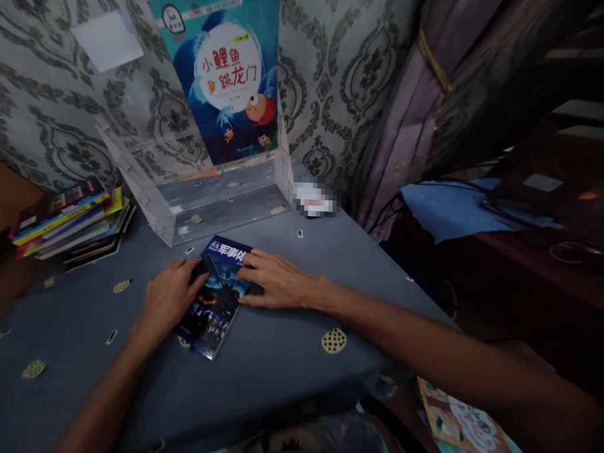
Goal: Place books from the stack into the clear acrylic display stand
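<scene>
A dark blue paperback book (217,303) with a military picture and white Chinese characters on its cover lies on the cloth-covered table, slightly turned. My left hand (171,294) grips its left edge, thumb over the cover and fingers curled at the side. From the right, my right hand (277,282) holds the opposite edge, its bent fingertips on the cover and side. Just behind the book stands a clear acrylic rack (222,216). In its back part a large blue picture book (226,133) with orange fish leans upright.
A pile of books (76,223) sits on the left of the table (285,373). Right of the rack lies a small blurred-out item (313,199). Beyond the table's right edge are a blue cloth (447,209) and cables. Another picture book (473,427) is low at right.
</scene>
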{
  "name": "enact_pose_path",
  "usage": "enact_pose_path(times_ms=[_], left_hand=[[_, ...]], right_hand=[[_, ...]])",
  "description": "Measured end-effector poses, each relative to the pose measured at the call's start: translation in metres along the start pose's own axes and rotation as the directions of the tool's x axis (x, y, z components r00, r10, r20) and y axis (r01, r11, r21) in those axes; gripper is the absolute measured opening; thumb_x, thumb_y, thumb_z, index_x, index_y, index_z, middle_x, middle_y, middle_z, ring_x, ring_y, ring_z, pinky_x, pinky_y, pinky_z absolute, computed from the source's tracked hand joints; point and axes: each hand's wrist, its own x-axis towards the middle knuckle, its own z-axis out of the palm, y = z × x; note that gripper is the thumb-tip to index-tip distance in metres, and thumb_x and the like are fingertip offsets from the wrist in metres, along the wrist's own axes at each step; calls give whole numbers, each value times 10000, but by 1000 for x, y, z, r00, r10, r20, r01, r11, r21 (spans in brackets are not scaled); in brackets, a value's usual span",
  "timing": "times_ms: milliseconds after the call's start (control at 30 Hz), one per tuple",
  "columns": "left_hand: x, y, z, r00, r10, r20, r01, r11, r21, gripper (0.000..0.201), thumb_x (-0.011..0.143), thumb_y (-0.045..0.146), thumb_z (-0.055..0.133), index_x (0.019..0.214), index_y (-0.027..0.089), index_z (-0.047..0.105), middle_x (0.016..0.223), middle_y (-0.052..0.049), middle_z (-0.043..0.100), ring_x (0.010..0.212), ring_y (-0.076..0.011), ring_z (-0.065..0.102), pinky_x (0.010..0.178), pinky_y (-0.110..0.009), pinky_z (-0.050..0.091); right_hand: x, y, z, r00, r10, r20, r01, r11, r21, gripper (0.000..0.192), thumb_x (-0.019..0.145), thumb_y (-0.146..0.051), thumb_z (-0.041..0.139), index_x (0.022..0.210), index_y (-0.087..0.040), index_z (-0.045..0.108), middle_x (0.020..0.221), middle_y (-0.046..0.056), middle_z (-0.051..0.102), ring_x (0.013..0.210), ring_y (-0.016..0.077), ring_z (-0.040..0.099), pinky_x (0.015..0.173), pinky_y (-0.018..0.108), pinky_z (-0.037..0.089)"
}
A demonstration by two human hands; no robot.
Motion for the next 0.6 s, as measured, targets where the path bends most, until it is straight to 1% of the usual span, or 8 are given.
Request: enact_pose_path(times_ms=[67,133,233,300,367,433,500,600], left_hand=[[-1,2,0,1000,-16,-9,16,1000,-11,409,972,437,464,1285,232,628,1191,-108,695,1029,-295,674,791,-350,509],[-1,1,0,1000,-18,-26,16,997,-75,419,963,446,469,1274,219,633,1127,-110,712,970,-283,681,776,-343,495],[2,-5,3,998,-40,-56,23,962,-274,448,923,462,515,1255,191,649,942,-85,733,844,-255,675,720,-326,477],[6,-10,6,996,-89,-31,65,882,-466,496,857,485,594,1225,160,664,779,-50,706,704,-229,649,631,-306,462],[9,-16,10,988,-148,53,143,708,-692,554,764,488,692,1184,128,675,692,-23,672,602,-200,617,541,-281,449],[10,-20,13,971,-168,170,229,451,-863,576,683,450,777,1141,114,681,675,-14,665,565,-174,609,481,-247,444],[10,-20,16,951,-154,270,298,213,-931,546,642,390,828,1096,121,689,711,-22,685,579,-156,626,454,-211,445],[7,-13,17,931,-98,353,351,-34,-936,471,626,332,854,1023,136,692,784,-37,723,620,-150,664,496,-205,511]], right_hand=[[0,2,-1,1000,12,6,-12,1000,19,340,920,-391,684,1130,-123,671,1060,127,609,980,250,516,840,384,508],[-1,9,-2,1000,17,3,-17,999,36,343,927,-369,679,1170,-128,661,1090,136,595,1014,257,515,859,403,521],[-2,24,-3,1000,20,-7,-20,997,68,371,942,-395,662,1214,-143,645,1146,139,577,1072,259,519,902,424,531],[-3,34,-3,999,35,-10,-34,995,92,375,945,-416,654,1218,-159,643,1179,131,572,1093,256,525,928,436,533],[-4,40,-3,998,58,-18,-56,992,113,349,952,-398,647,1215,-168,645,1193,128,574,1109,254,528,949,451,532],[-4,42,-2,997,75,-28,-71,990,125,325,957,-356,644,1210,-152,649,1197,139,576,1130,261,528,966,464,528],[-4,40,-1,995,92,-26,-88,988,127,324,959,-324,640,1216,-127,644,1215,156,572,1155,271,525,980,469,524],[-3,37,1,991,128,-27,-123,983,138,332,962,-307,632,1242,-129,630,1239,160,567,1200,280,520,1003,477,518]])
